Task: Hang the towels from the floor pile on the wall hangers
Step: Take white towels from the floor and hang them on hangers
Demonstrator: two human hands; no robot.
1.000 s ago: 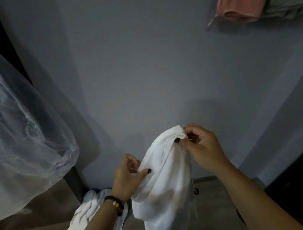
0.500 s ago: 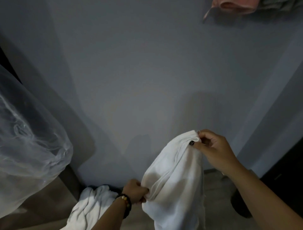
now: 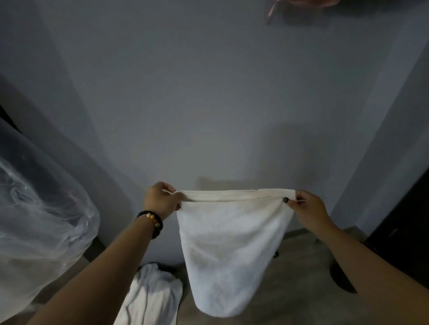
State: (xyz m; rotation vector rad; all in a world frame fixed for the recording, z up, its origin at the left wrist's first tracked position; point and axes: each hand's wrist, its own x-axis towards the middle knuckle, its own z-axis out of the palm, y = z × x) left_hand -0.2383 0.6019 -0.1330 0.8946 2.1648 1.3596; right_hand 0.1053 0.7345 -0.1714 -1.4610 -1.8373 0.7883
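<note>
Towel: the white terry cloth towel (image 3: 228, 250) hangs in the middle, its top edge stretched flat in front of the grey wall (image 3: 209, 104).
Left hand: the left hand (image 3: 161, 200) pinches the top corner at 9 o'clock of the towel.
Right hand: the right hand (image 3: 306, 207) pinches the corner at 3 o'clock.
Floor pile: crumpled white cloth (image 3: 151, 297) lies at 7 o'clock, on the brown floor (image 3: 290, 290).
Left side: a clear plastic bag (image 3: 41, 213).

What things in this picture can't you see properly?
Head view only:
- Wall hangers: cut off by the top edge; only a bit of pink towel shows.
- Floor pile: partly hidden by the left arm and bottom edge.
- Whatever lies inside the plastic bag: blurred by the cloudy plastic.
</note>
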